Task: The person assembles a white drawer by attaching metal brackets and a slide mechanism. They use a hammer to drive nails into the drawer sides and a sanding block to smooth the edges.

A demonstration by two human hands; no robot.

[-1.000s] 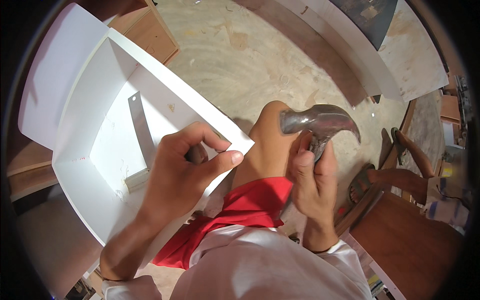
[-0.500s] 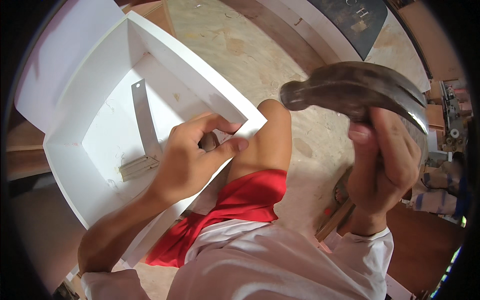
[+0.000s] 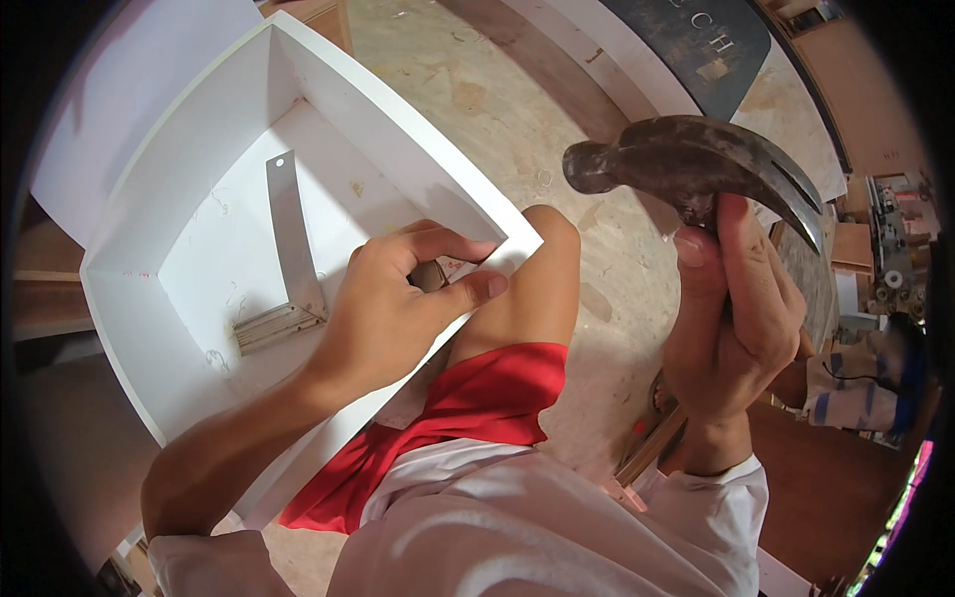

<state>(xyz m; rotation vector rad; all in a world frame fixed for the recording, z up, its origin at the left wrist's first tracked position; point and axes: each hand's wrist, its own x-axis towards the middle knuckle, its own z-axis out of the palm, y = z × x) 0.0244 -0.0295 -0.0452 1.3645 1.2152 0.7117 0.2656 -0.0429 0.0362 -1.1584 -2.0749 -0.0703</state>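
My left hand [image 3: 383, 308] is closed at the near right corner of a white open box [image 3: 164, 289], thumb on the rim and index finger bent over the inner side. Beneath its curled fingers a small brownish rounded thing [image 3: 429, 277] shows in part; I cannot make out what it is. My right hand [image 3: 731, 318] grips a dark metal claw hammer [image 3: 696, 159] close under its head, raised to the right of the box. The hammer's face points left, its claw right, and the handle is hidden by the hand. Inside the box lies a try square [image 3: 286, 219].
The box rests by my lap, beside my bare knee [image 3: 552, 249]. A pale panel [image 3: 129, 109] stands beyond its left side. Across the stained floor [image 3: 468, 90] is a dark board [image 3: 696, 50]. Another person in striped clothing [image 3: 856, 388] is partly seen at the right.
The hammer and my right hand have shifted slightly left and away from the camera. My left hand keeps its place on the box corner.
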